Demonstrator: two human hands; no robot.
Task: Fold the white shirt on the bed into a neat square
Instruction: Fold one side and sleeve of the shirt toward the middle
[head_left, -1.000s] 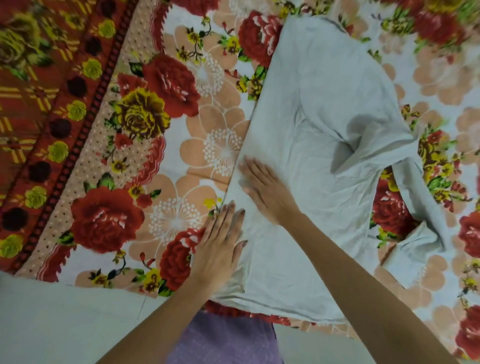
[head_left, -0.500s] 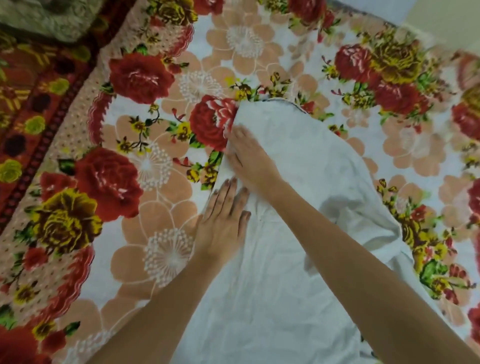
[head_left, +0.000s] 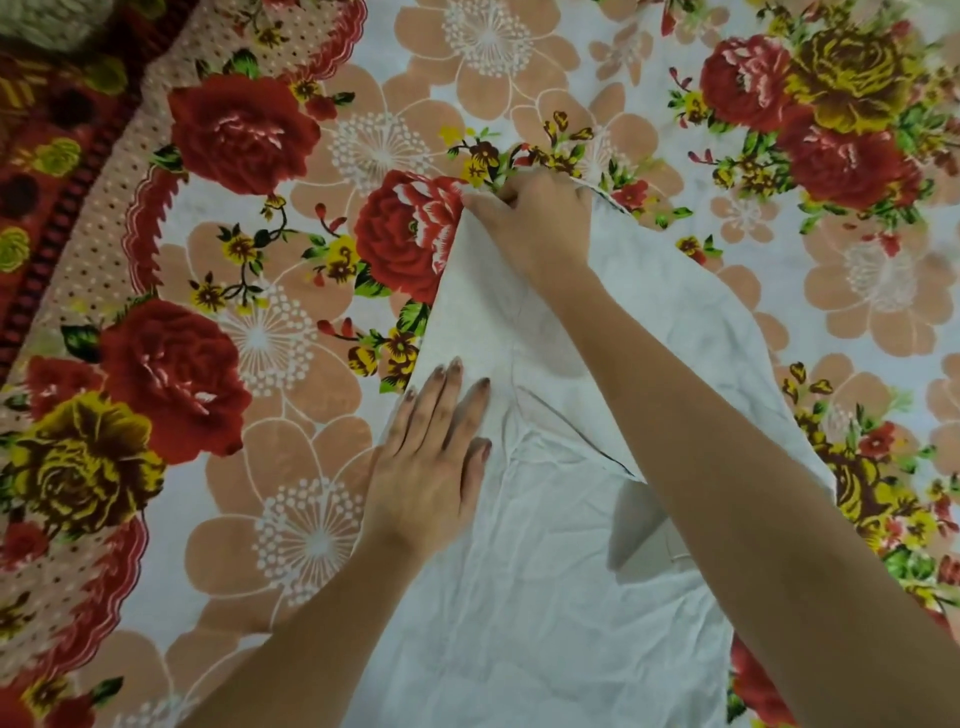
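The white shirt (head_left: 524, 582) lies spread on the flowered bedsheet (head_left: 291, 395), running from the bottom middle up to a narrow far end near the centre. My right hand (head_left: 535, 228) is curled at that far end, fingers closed on the shirt's top edge. My left hand (head_left: 436, 462) lies flat and spread on the shirt's left edge, palm down, pressing it to the bed. A folded-over flap of the shirt shows under my right forearm.
The bedsheet has large red, yellow and peach flowers. A dark red patterned border (head_left: 57, 171) runs along the left side. A grey-green cloth (head_left: 41, 21) peeks in at the top left corner.
My right hand slid up the shirt's left edge to its far end and closed on the cloth. My left hand moved up along the same edge and stays flat. The view tilted forward.
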